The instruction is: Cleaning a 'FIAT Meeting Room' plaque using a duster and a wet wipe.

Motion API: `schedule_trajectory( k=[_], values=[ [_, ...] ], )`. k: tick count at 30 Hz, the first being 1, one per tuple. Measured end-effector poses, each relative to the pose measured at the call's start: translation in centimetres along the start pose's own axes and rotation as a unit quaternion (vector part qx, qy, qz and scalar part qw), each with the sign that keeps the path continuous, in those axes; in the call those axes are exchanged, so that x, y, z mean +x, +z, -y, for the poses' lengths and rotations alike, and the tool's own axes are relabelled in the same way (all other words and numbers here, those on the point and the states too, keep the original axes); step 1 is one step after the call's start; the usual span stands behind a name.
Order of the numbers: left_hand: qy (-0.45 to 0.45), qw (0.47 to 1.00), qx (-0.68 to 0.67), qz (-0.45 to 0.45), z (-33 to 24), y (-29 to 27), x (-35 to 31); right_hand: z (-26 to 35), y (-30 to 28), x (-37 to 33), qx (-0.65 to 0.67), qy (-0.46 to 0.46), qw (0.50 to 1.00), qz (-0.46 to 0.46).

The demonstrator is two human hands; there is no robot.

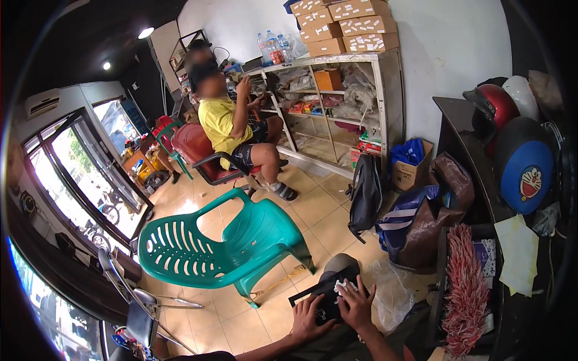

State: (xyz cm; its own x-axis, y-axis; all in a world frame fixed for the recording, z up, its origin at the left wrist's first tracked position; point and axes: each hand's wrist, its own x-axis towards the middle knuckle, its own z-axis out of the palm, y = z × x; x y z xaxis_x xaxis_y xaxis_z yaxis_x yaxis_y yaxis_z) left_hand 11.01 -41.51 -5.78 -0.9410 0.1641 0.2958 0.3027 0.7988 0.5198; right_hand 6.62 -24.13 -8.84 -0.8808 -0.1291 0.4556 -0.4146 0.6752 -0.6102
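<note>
At the lower middle, above my lap, is a flat black panel-like piece (329,307) with an open frame-like end at its left and pale markings on its face. My left hand (309,320) grips its near left side, fingers lying over the edge. A crumpled white cloth or tissue (343,287) is pressed against the panel under the fingertips of my right hand (357,305). Just beyond the panel shows a rounded grey shape (342,265) that I cannot make out. The panel's underside is hidden.
A green plastic chair (253,240) stands ahead. Beyond it, a person in a yellow shirt (220,123) sits beside a glass-fronted cabinet (385,108). Bags (421,222) and a backpack (365,195) are on the right. A red-and-white duster (463,295) lies near my right arm.
</note>
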Motion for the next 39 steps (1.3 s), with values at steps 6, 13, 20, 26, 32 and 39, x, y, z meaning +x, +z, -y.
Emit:
schedule_trajectory(
  k=[6,13,20,26,32,39],
  values=[
    [0.000,1.000,0.000,0.015,-0.5,-0.3,-0.1,-0.4,-0.3,1.3,0.005,0.040,0.998,-0.043],
    [0.011,1.000,0.009,0.005,-0.8,-0.3,0.0,-1.7,-1.3,1.3,0.083,0.013,0.996,-0.022],
    [0.008,0.999,0.012,0.029,-0.3,-0.2,-0.2,1.6,-1.4,0.8,-0.131,0.026,0.991,-0.033],
    [-0.014,1.000,-0.027,-0.001,2.0,1.3,-0.8,3.1,1.3,-1.3,-0.023,-0.070,0.991,0.109],
    [-0.004,1.000,-0.024,0.005,0.7,0.5,-0.1,2.9,0.0,-0.6,-0.057,-0.025,0.995,0.075],
    [-0.001,1.000,-0.018,0.010,0.4,0.5,-0.8,1.9,-0.9,-0.5,-0.128,0.064,0.990,0.011]
  ],
)
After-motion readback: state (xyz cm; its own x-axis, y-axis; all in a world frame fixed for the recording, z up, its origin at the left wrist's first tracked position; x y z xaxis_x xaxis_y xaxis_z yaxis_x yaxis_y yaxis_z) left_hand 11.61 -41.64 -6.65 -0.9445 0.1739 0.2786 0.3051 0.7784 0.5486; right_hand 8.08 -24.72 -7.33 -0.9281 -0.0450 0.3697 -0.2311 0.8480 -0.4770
